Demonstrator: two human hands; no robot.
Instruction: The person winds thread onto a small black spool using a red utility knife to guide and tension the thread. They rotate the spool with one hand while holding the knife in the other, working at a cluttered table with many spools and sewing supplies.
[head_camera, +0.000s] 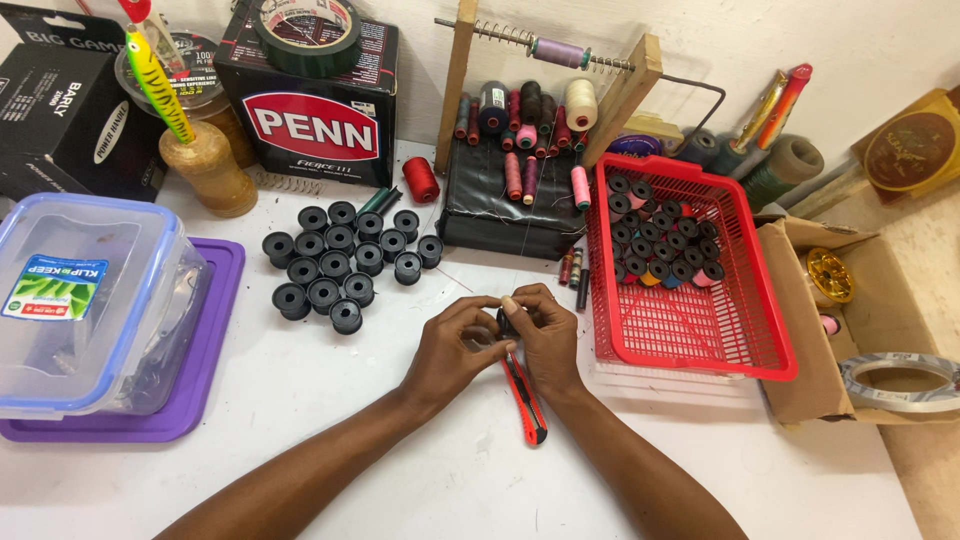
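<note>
My left hand (455, 345) and my right hand (545, 335) meet over the white table (330, 440), both pinching one small black bobbin (507, 321) between the fingertips. A red and black utility knife (524, 400) lies on the table just under my right hand. To the left, a cluster of several empty black bobbins (340, 265) stands on the table. To the right, a red plastic basket (700, 330) holds several bobbins wound with coloured thread (665, 245) in its far end.
A clear lidded container (90, 300) sits on a purple lid (215, 330) at the left. Black boxes (315, 110), a wooden thread rack (545, 60) with spools, a red spool (421, 179) and a cardboard box (850, 320) with a tape roll (900, 380) line the back and right.
</note>
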